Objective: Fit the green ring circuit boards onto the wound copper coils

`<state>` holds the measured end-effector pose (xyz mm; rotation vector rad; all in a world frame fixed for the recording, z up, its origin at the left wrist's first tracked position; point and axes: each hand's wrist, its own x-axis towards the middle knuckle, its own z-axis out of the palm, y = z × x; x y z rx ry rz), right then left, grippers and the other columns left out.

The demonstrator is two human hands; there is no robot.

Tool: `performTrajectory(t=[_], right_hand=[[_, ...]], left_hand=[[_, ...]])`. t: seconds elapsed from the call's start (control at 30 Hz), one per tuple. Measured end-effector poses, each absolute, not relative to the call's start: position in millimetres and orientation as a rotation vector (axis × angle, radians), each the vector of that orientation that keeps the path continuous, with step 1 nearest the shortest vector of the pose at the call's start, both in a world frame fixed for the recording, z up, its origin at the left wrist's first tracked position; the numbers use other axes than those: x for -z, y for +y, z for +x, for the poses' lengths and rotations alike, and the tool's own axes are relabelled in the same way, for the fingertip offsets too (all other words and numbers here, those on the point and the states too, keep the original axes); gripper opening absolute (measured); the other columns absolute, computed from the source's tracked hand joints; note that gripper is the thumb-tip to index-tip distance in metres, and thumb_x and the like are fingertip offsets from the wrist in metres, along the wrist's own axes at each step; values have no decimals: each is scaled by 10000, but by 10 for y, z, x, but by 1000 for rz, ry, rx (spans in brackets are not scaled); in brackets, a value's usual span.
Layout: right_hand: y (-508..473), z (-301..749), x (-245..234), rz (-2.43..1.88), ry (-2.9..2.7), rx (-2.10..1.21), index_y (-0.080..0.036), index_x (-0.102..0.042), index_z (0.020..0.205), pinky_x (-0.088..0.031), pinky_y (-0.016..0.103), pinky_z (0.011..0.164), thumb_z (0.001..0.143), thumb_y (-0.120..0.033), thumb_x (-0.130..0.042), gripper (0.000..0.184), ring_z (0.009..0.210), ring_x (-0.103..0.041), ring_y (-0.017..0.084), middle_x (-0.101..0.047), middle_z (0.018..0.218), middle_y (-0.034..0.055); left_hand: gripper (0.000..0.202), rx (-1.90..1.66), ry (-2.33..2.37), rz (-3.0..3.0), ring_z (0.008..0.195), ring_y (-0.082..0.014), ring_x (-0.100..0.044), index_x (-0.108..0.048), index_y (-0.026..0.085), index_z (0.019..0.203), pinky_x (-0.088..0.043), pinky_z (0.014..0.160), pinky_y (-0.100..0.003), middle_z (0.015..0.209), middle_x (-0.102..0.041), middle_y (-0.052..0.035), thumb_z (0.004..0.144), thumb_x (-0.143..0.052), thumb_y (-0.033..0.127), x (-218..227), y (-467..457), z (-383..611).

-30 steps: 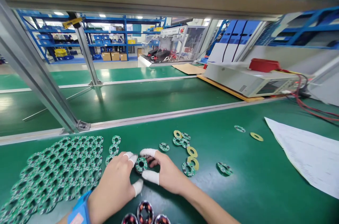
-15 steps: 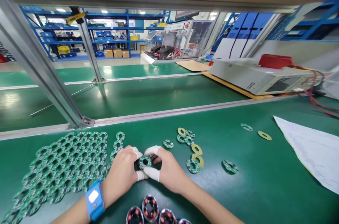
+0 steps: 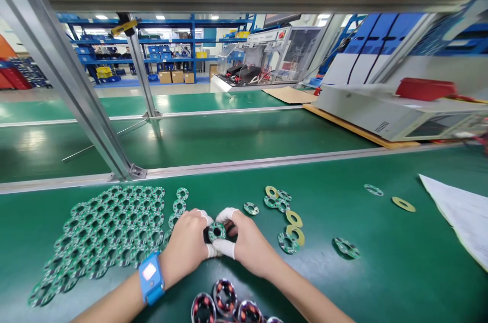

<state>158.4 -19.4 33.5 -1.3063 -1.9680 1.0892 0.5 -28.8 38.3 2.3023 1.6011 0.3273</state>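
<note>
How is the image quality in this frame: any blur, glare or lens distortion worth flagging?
Head view: sharp at the centre, where both hands pinch a small green ring-shaped circuit board; motion-smeared at the right edge around the red box; soft glare on the far green belt; wide-angle bending of the slanted aluminium frame post.

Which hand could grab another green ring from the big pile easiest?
Probably the left hand: the big pile of green rings lies right beside it, while the right hand sits farther away.
</note>
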Motion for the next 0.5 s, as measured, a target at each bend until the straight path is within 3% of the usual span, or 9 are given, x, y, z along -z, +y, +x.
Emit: performTrajectory(t=[0.23, 0.37, 0.5], right_hand=[[-183, 1594, -342, -1305, -1894, -1173, -187, -552, 817, -441, 286, 662, 602, -136, -666, 248, 737, -548, 176, -573, 795, -1], [-180, 1607, -299, -1274, -1897, -1165, -181, -556, 848, -450, 306, 678, 616, -168, -657, 253, 750, -551, 185, -580, 819, 17], [-138, 1688, -261, -1184, -1905, -1274, -181, -568, 912, -462, 317, 697, 632, -219, -665, 299, 783, -559, 191, -603, 863, 27]], left_hand=[[291, -358, 1567, 2283, 840, -250, -561, -641, 131, 863, -458, 765, -368, 865, -623, -83, 674, -693, 346, -437, -341, -23], [388, -505, 1496, 2430, 1045, -233, -512, -577, 131, 1084, -429, 930, -353, 1093, -582, -93, 701, -629, 102, -454, -480, -43], [247, -357, 1404, 2678, 948, -211, -555, -623, 126, 878, -477, 877, -333, 923, -618, -83, 784, -448, -22, -385, -572, -15]])
